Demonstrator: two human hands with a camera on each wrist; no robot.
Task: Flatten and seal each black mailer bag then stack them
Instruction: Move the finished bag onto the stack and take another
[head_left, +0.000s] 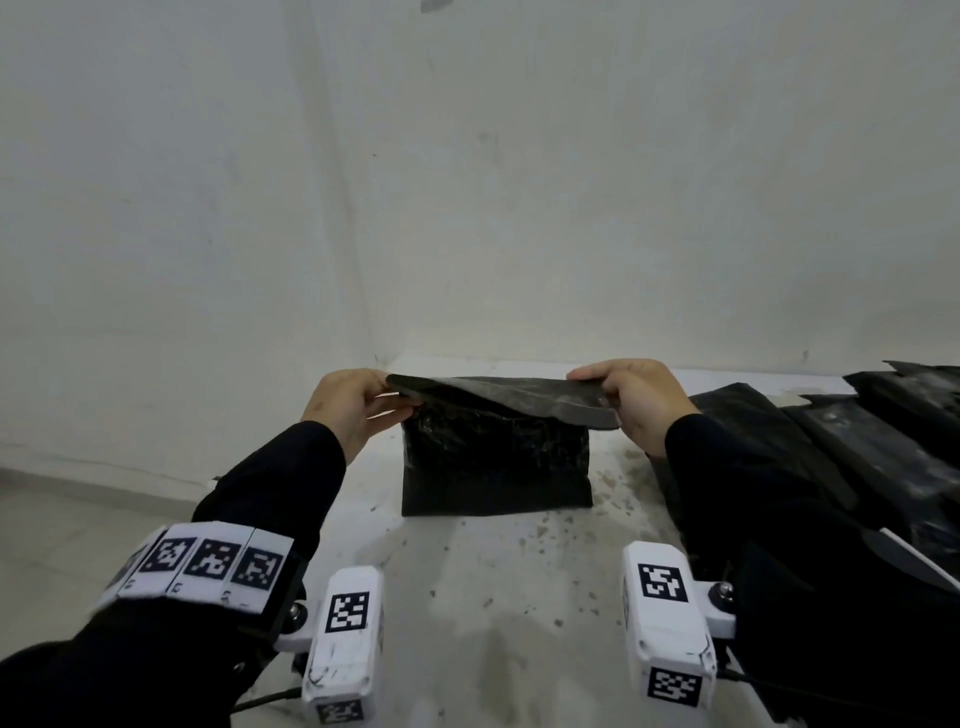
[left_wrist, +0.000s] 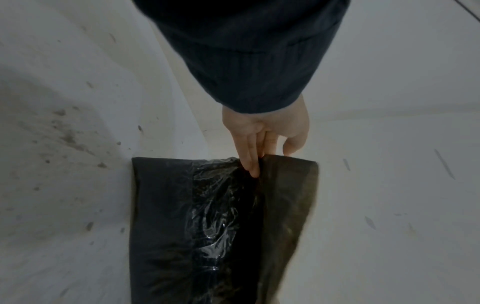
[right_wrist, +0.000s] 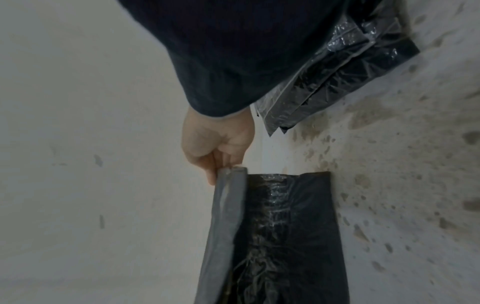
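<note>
A black mailer bag (head_left: 496, 467) lies flat on the white table (head_left: 493, 597) in front of me, its flap (head_left: 504, 395) raised off the body and curled toward me. My left hand (head_left: 358, 405) pinches the flap's left end, and my right hand (head_left: 628, 400) pinches its right end. In the left wrist view the left hand (left_wrist: 262, 142) has fingers under the flap (left_wrist: 288, 195) and the thumb behind it. Seen from the right wrist, the right hand (right_wrist: 215, 148) grips the grey-looking flap edge (right_wrist: 228, 205). A shiny crinkled strip (left_wrist: 215, 216) shows beneath the flap.
More black mailer bags (head_left: 852, 452) lie overlapped on the table's right side, partly under my right sleeve; they also show in the right wrist view as black mailer bags (right_wrist: 335, 78). A white wall (head_left: 467, 182) stands just behind the table. The tabletop carries brown specks.
</note>
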